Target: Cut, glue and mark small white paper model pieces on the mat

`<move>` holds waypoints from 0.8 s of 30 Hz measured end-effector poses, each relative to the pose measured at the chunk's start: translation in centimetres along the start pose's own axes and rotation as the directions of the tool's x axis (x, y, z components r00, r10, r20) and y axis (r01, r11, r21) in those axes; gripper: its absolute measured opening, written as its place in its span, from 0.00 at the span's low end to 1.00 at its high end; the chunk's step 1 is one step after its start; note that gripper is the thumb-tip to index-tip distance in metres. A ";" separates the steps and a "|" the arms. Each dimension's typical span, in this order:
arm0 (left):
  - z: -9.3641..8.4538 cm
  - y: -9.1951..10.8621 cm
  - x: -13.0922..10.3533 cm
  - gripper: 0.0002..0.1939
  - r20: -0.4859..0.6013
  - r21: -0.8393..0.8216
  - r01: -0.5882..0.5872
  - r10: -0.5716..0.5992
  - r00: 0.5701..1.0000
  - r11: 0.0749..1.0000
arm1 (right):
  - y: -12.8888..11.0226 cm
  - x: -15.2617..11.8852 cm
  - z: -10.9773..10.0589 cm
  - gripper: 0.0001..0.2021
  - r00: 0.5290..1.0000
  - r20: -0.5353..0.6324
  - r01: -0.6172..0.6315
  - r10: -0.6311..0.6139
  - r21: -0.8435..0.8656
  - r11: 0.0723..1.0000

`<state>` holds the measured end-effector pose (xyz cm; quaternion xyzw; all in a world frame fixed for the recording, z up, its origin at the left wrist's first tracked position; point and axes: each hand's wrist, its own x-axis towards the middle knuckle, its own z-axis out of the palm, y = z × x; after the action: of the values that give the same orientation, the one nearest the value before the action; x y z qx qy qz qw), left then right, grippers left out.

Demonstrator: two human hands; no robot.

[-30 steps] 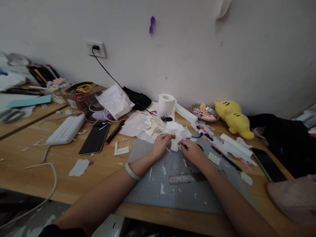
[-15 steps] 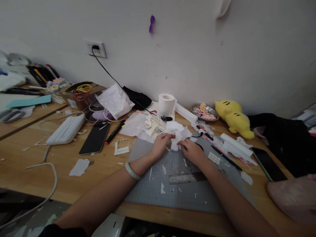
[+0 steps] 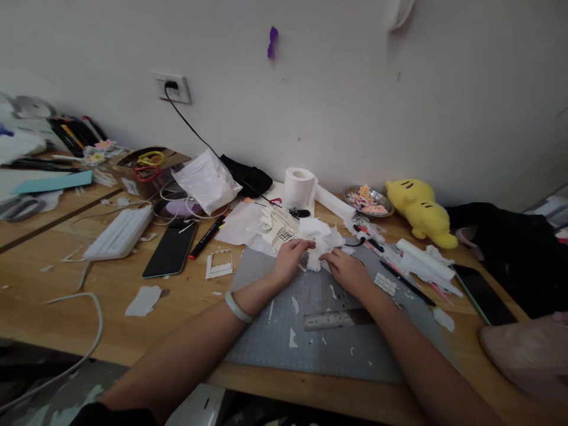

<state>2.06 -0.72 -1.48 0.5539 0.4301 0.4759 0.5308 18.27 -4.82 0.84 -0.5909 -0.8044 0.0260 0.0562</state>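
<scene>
My left hand (image 3: 290, 260), its wrist in a pale bangle (image 3: 237, 307), is held over the far part of the grey cutting mat (image 3: 275, 343). Its fingers are drawn together and point right. Facing it, my right hand (image 3: 348, 271) has its fingers bent and their tips close together. Crumpled white tissue (image 3: 316, 260) lies between and just behind the fingertips. Whatever either hand pinches is too small or hidden to make out. Cut cream card pieces (image 3: 279, 228) are heaped beyond my left hand. A metal ruler (image 3: 328, 320) lies on the mat near my right wrist.
A tissue roll (image 3: 298, 188) stands at the back beside a metal dish (image 3: 370, 202) of small coloured pieces. Yellow plush toys (image 3: 421, 213), a black pen (image 3: 408, 284) and a phone (image 3: 483, 296) lie right. A marker (image 3: 206, 238), a dark tablet (image 3: 171, 251) and a white power strip (image 3: 119, 234) lie left.
Both hands keep nearly the same place and pose. A dark curved edge beside the back of my right hand no longer shows.
</scene>
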 end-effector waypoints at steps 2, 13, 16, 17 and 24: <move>0.0 0.0 0.0 0.17 0.001 -0.002 0.000 0.000 1.000 1.000 | 0.2 0.0 0.0 0.15 1.000 0.003 0.016 -0.016 0.003 1.000; 0.0 0.3 -0.2 0.15 0.043 -0.016 -0.026 0.027 0.999 1.000 | 1.1 0.1 0.5 0.14 0.989 -0.147 0.049 -0.006 0.290 0.956; 0.0 0.6 -0.4 0.15 0.091 -0.021 -0.041 0.043 0.995 0.999 | 0.5 0.4 0.7 0.13 0.965 -0.245 0.023 0.099 0.451 0.892; 0.1 0.7 -0.4 0.15 0.110 -0.021 -0.045 0.047 0.993 0.999 | 0.3 0.4 0.7 0.14 0.956 -0.262 0.017 0.134 0.504 0.863; 0.3 1.1 -0.6 0.13 0.207 0.009 -0.049 0.046 0.977 0.999 | -0.5 0.5 0.7 0.16 0.942 -0.206 -0.015 0.266 0.764 0.645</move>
<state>2.19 -1.39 -0.38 0.6142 0.3626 0.4251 0.5573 17.61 -4.44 0.27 -0.5721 -0.6537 0.2710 0.4147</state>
